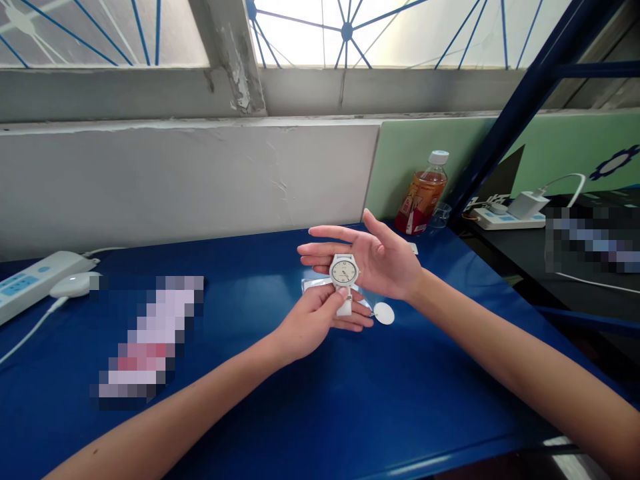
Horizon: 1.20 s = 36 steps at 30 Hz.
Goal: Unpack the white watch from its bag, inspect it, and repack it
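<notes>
Watch [345,271], dial toward me, is above the blue tabletop [430,380]; my left grip [320,312] pinches its white strap [344,309] between thumb and fingers. My right grip [383,265] is spread open, fingers behind the watch. Right of it shows a white disc [384,313]; beyond, a bottle [423,197].

- L arm [200,407]: bare, in from lower L, angled up to ctr
- L hand [311,320]: thumb pressed in, pinch grip; other fingers extended R
- R arm [490,347]: bare, in from lower R, angled up-L
- R hand [387,257]: palm twd cam, fingers pt L, thumb up & apart, just beyond L hand
</notes>
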Tool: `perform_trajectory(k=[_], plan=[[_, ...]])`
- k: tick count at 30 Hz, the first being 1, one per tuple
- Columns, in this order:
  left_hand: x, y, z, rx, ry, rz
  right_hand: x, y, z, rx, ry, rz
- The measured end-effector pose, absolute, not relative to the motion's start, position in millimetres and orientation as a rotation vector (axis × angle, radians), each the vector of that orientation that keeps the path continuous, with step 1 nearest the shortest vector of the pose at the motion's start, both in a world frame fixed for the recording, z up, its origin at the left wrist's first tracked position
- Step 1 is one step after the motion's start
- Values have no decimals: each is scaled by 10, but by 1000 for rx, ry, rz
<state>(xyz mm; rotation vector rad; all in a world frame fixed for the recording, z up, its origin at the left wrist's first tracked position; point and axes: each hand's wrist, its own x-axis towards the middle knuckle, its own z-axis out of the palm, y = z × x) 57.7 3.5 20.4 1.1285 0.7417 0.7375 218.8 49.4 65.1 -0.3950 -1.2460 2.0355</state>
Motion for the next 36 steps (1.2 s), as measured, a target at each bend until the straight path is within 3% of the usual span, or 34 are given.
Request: perform_trajectory(k=[22, 29, 36], plan=[[556, 52, 285, 1109, 703, 762, 2235, 533, 697, -482, -1342, 1917], [510, 110, 264, 1171, 793, 817, 2332, 500, 721, -768, -1329, 1511], [442, 56, 260, 1733, 1022, 880, 2454, 140, 447, -1062, -1588, 1161]])
